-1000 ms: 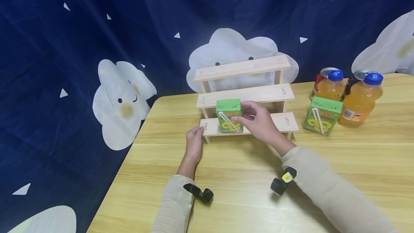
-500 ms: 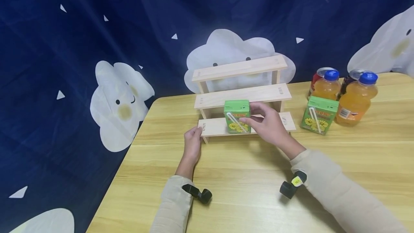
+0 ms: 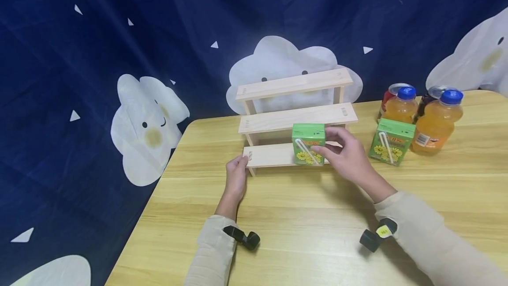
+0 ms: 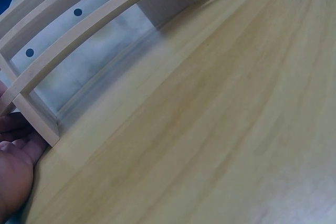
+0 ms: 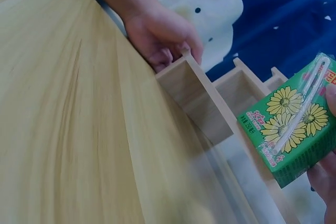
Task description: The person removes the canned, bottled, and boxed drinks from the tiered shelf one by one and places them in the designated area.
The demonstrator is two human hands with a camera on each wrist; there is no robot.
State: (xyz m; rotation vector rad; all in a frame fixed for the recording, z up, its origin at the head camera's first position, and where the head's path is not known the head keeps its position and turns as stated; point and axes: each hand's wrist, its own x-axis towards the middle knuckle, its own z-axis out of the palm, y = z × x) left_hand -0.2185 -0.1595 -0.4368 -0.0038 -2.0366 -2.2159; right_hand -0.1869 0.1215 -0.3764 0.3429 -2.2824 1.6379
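A three-step wooden shelf [image 3: 267, 155] stands on the table. My left hand [image 3: 237, 174] grips the left end of its lowest step, thumb on top and fingers curled beneath, as the right wrist view also shows. With my right hand [image 3: 351, 156] I hold a green juice box [image 3: 308, 138] by its right side, thumb on the front. Yellow flowers and a white straw [image 5: 302, 108] mark its front. The box is upright at the lowest step's front edge, right of the middle; whether its base fully rests there I cannot tell. My right fingertips are partly hidden behind it.
A second green juice box [image 3: 392, 142] stands right of the shelf. Behind it are two orange drink bottles [image 3: 434, 122] with blue caps, a red can [image 3: 386, 98] and a dark can [image 3: 426, 100]. A blue cloud-print curtain [image 3: 198, 8] hangs behind the table [image 3: 301, 228].
My right hand has moved the juice box rightward along the lowest step, from left of the middle to right of it. The left hand keeps its grip on the shelf end.
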